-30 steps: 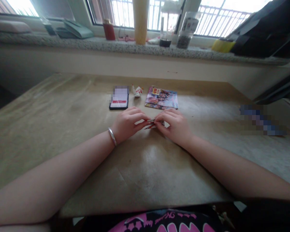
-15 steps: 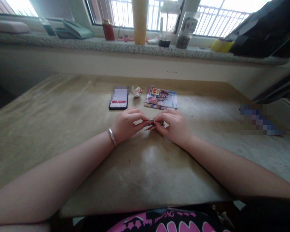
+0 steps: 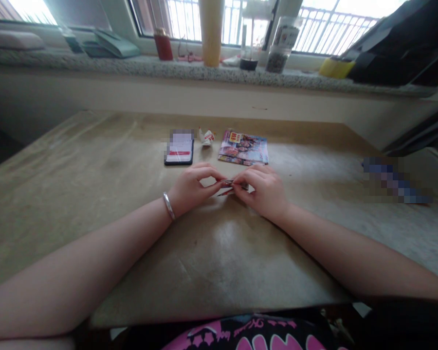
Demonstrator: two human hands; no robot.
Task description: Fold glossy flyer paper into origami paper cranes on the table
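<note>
Pinching a small, thin printed piece [image 3: 225, 193] between them, the left hand [image 3: 195, 187] and right hand [image 3: 267, 189] meet near the centre of my view. Each grip is thumb against fingertips, pressed together on the piece; I judge two-sided support suits something so thin and light. It looks layered or folded, but the fingers cover too much for me to tell. Both forearms reach in from the lower corners, probably leaning on the desk [image 3: 193, 272] to steady such fine handling.

Just above the hands in the frame, a phone [image 3: 180, 151] lies face up left of centre, perhaps so that its lit screen can be read. Beside it sits a crumpled white-and-red scrap [image 3: 206, 138], and right of that lie overlapping printed booklets [image 3: 244, 148], seemingly set back to leave the hands room.
</note>
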